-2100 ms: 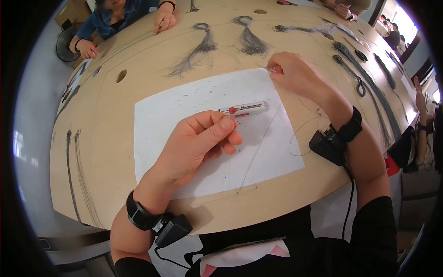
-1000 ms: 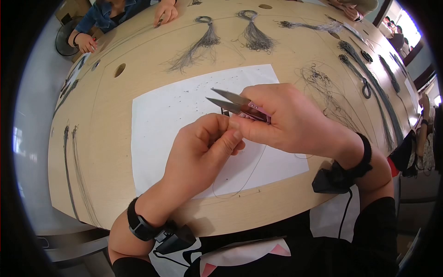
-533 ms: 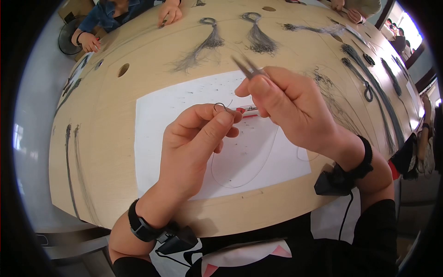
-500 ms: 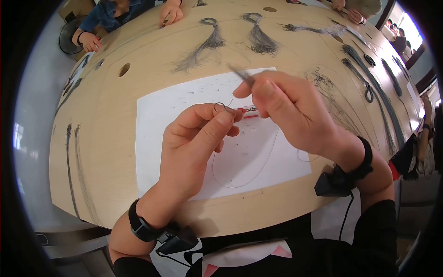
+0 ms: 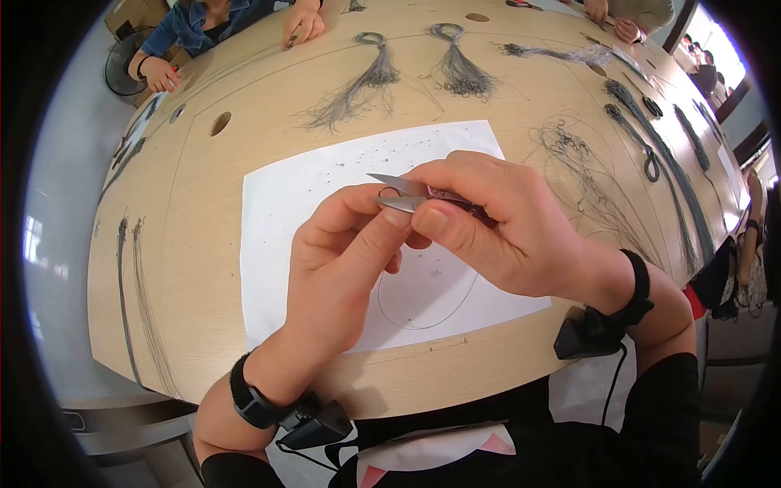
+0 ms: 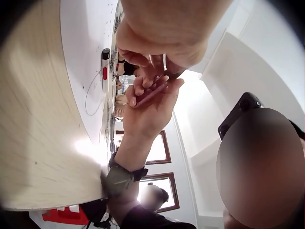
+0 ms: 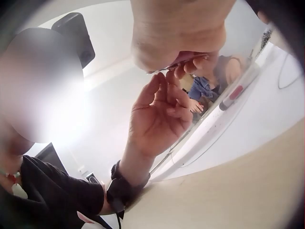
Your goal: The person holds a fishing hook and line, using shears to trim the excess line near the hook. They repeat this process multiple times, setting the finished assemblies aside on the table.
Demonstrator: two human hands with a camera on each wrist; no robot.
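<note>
At centre, the left hand [image 5: 329, 260] pinches a small dark hook [image 5: 389, 189]; thin line [image 5: 419, 328] below looks light, springy, slippery, best pinched close to the hook. The right hand [image 5: 508, 224] grips snips [image 5: 400, 204].

The tabletop [image 5: 195, 244] is pale tan with a faint wood grain. On it, the paper [image 5: 285, 195] is plain white, speckled with small dark dots. The snips [image 5: 403, 205] have silver-grey blades and pink handles, and the hook [image 5: 389, 193] is dark. The marker [image 6: 105, 71] is white with a red patch and a black end. The bundles [image 5: 465, 75] are grey. The sleeve [image 5: 663, 398] is black; the far shirt [image 5: 185, 26] is blue denim.
</note>
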